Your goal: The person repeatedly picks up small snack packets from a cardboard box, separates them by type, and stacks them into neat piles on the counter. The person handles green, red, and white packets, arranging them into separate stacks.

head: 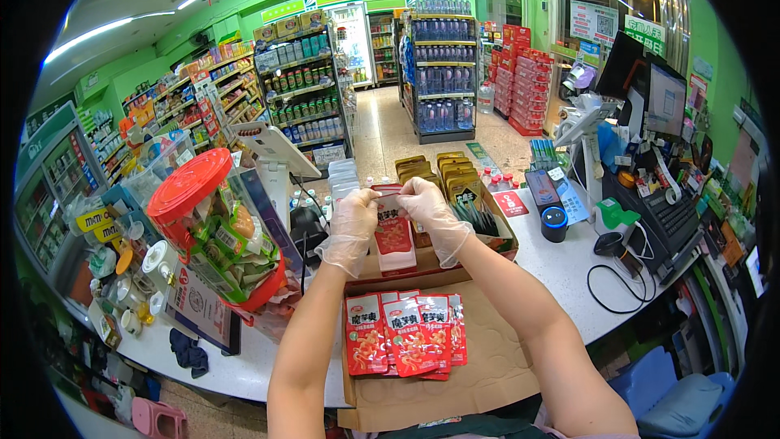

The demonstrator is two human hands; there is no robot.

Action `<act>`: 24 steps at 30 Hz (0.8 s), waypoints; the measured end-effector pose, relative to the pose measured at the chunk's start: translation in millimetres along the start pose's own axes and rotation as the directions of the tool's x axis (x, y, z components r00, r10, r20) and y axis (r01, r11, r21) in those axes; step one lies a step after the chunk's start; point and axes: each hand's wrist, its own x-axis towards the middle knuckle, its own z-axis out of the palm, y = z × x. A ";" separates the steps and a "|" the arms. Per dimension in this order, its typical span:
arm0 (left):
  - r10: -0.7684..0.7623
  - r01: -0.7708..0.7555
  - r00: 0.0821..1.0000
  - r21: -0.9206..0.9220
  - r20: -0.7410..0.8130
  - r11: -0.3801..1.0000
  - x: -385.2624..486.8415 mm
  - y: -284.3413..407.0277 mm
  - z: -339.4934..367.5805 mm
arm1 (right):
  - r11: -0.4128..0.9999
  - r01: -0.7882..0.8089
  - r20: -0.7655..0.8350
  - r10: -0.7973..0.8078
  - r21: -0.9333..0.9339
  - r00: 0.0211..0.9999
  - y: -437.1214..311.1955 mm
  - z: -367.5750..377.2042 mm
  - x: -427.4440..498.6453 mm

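Note:
Both hands wear clear thin gloves and meet over the display box on the counter. My left hand pinches the upper left edge of a red snack packet. At the same packet's top right, my right hand grips with thumb and fingers. The packet stands upright among the box's contents; where its lower end rests I cannot tell. Gold packets and dark green packets fill the box behind and to the right. Nearer me, several loose red snack packets overlap on a flattened brown cardboard sheet.
A red-lidded clear jar of snacks stands at left, beside a tilted screen. To the right are a blue-ringed round device, a barcode scanner with a looped cable, and a keyboard. A blue chair is at lower right.

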 end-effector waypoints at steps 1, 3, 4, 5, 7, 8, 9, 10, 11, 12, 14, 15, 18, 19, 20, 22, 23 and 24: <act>-0.006 0.006 1.000 0.003 0.018 1.000 0.8 -3.3 9.6 | 0.999 -0.002 -0.015 0.001 -0.034 1.000 5.8 -2.8 2.7; -0.027 0.026 0.998 0.019 0.052 0.999 0.8 -5.6 19.7 | 0.995 -0.006 -0.033 0.003 -0.098 0.999 9.0 -4.3 4.3; -0.103 0.106 0.987 -0.014 0.125 0.994 -1.2 -2.3 17.3 | 0.993 0.035 -0.037 -0.040 -0.113 0.999 6.8 -3.1 2.3; -0.053 0.056 0.995 -0.044 0.081 0.997 -3.3 -4.5 19.7 | 0.989 0.077 -0.042 -0.083 -0.128 0.996 4.4 -1.9 0.0; 0.041 -0.042 0.999 -0.095 -0.004 0.995 -10.9 -4.7 21.6 | 0.986 0.109 -0.056 -0.117 -0.125 0.992 -9.3 -2.6 -12.5; -0.025 0.033 0.997 -0.115 0.074 0.993 -14.5 -2.0 16.4 | 0.989 0.105 -0.064 -0.112 -0.107 0.992 -17.4 -3.9 -18.1; 0.011 0.001 0.997 -0.152 0.081 0.988 -18.2 11.3 12.3 | 0.991 0.092 -0.089 -0.101 -0.098 0.991 -18.0 -10.6 -21.9; 0.042 -0.028 0.996 -0.176 0.079 0.984 -25.4 21.7 2.4 | 0.984 0.144 -0.072 -0.152 -0.110 0.986 -17.2 -14.1 -26.0; 0.073 -0.056 0.994 -0.200 0.076 0.978 -33.0 25.6 -1.1 | 0.981 0.163 0.023 -0.161 -0.102 0.987 -15.3 -18.8 -33.7; 0.124 -0.116 0.991 -0.137 0.052 0.984 -44.9 14.4 -10.5 | 0.978 0.195 0.145 -0.182 -0.078 0.973 -22.7 -13.3 -47.1; 0.059 -0.032 0.976 -0.128 0.210 0.991 -66.2 31.1 -30.0 | 0.977 0.091 0.354 -0.016 -0.195 0.935 -34.2 -22.3 -79.5; 0.027 0.007 0.958 -0.120 0.286 0.993 -77.1 38.7 -38.7 | 0.899 0.241 0.479 -0.041 -0.365 0.877 -40.0 -28.2 -99.5; 0.238 -0.229 0.878 -0.074 0.414 0.971 -105.7 36.4 -42.6 | 0.667 0.423 0.635 0.098 -0.613 0.766 -27.6 -27.5 -134.4; 0.181 -0.266 0.784 0.058 0.593 0.962 -109.2 44.7 -50.0 | 0.656 0.403 0.662 0.201 -0.638 0.722 -17.5 -21.0 -136.6; 0.195 -0.313 0.730 0.067 0.655 0.947 -115.0 50.9 -53.6 | 0.637 0.443 0.667 0.155 -0.632 0.729 -7.0 -19.4 -143.8; 0.177 -0.383 0.632 0.106 0.754 0.918 -128.8 55.1 -57.3 | 0.585 0.513 0.694 0.125 -0.629 0.709 2.0 -14.2 -148.8; 0.124 -0.395 0.600 0.158 0.790 0.905 -132.5 59.9 -59.6 | 0.557 0.534 0.710 0.150 -0.636 0.688 4.1 -12.6 -148.9; 0.086 -0.367 0.596 0.175 0.798 0.914 -133.5 60.4 -58.9 | 0.561 0.537 0.702 0.115 -0.630 0.703 3.8 -11.7 -151.6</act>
